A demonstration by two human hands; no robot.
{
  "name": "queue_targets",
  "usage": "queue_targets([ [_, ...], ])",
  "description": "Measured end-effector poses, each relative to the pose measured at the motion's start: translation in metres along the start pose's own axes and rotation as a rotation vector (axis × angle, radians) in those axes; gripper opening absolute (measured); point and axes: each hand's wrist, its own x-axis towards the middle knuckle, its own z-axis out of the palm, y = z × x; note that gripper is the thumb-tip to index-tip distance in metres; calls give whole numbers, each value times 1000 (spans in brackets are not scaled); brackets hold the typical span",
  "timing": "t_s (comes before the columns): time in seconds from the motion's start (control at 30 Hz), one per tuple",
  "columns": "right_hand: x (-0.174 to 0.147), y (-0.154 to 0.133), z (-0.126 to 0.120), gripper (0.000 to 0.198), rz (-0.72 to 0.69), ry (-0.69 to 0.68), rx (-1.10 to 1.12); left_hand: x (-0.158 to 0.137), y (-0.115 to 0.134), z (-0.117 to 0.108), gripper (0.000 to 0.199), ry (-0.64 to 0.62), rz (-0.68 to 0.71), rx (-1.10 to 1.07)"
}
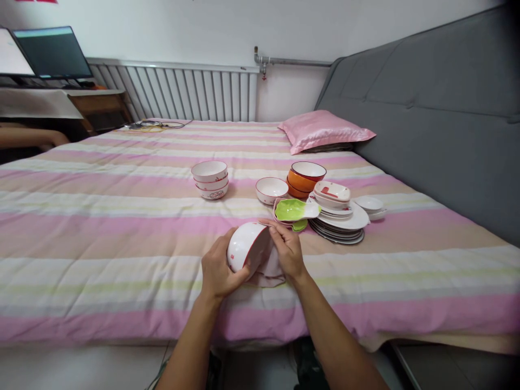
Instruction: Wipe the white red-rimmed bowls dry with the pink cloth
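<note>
My left hand (221, 268) is closed round a white bowl (246, 244) with a red rim, which it holds tipped on its side above the bed. In my right hand (287, 252) is a pale pink cloth (270, 268), pinched at the bowl's rim and hanging down beside the opening. Part of the cloth is hidden inside or behind the bowl. Just beyond my right hand lie green leaf-shaped dishes (292, 210). A single white bowl (272, 189) with a red rim stands upright behind them. Farther left is a stack of three similar bowls (210, 179).
Stacked plates (355, 216) with small dishes (332, 192) on top stand to the right, near orange bowls (303, 179) and small white dishes (370, 205). A pink pillow (325, 130) lies by the grey headboard (426, 97). A striped sheet (122, 244) covers the bed. Another person's limb (32, 136) shows at left.
</note>
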Motion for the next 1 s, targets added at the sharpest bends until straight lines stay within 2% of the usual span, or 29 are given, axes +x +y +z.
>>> queue_targets([
  [0.2,0,-1,0,27,26,71,86,-1,-1,-1,61,-3,-9,-3],
  [0.53,-3,-7,1,27,-55,-16,8,-1,-1,-1,60,-6,-24,3],
  [0.7,-3,-8,-1,31,-80,-39,62,0,0,-1,61,-18,-35,-5],
  [1.0,-2,-7,1,32,51,-23,234,-1,-1,-1,62,-20,-38,-6],
])
